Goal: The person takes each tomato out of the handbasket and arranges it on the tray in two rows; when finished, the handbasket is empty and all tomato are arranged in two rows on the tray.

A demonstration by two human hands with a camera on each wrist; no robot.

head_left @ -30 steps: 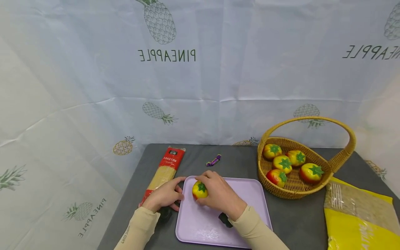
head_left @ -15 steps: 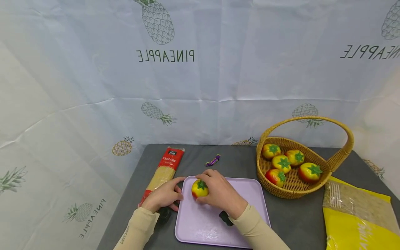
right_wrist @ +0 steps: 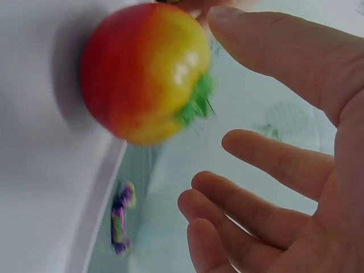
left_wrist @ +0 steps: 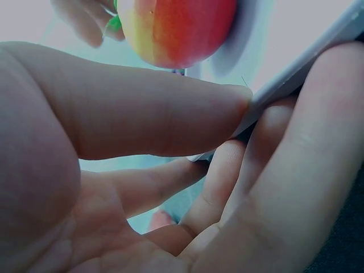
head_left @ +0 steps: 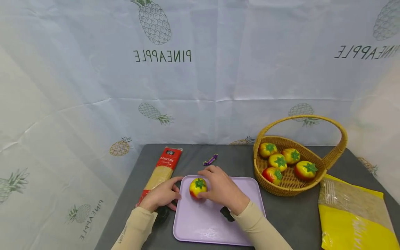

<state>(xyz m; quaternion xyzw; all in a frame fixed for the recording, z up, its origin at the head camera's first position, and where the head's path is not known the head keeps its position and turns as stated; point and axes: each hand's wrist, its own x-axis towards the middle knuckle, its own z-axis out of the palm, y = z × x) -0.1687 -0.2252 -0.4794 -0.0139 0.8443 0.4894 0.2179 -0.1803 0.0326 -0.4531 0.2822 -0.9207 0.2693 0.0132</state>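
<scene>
On the lilac tray (head_left: 215,227) stands a red-and-yellow persimmon (head_left: 198,187) with green leaves on top. My right hand (head_left: 223,189) is just right of it, its fingers spread and relaxed. The right wrist view shows a gap between these fingers and the persimmon (right_wrist: 145,74). At the tray's left side my left hand (head_left: 162,195) holds the rim. In the left wrist view the thumb (left_wrist: 170,114) lies on the tray rim (left_wrist: 301,65), with the other fingers curled at its outer side.
A wicker basket (head_left: 259,177) with several persimmons stands at the back right. Beside it lies a yellow bag (head_left: 353,225) of grain-like food. A red spaghetti packet (head_left: 161,172) lies behind my left hand. Behind the tray is a purple-wrapped candy (head_left: 210,159).
My right hand has let go of the persimmon; its fingers have opened and drawn away to the right. The left hand keeps its place at the tray edge. The head view has shifted slightly.
</scene>
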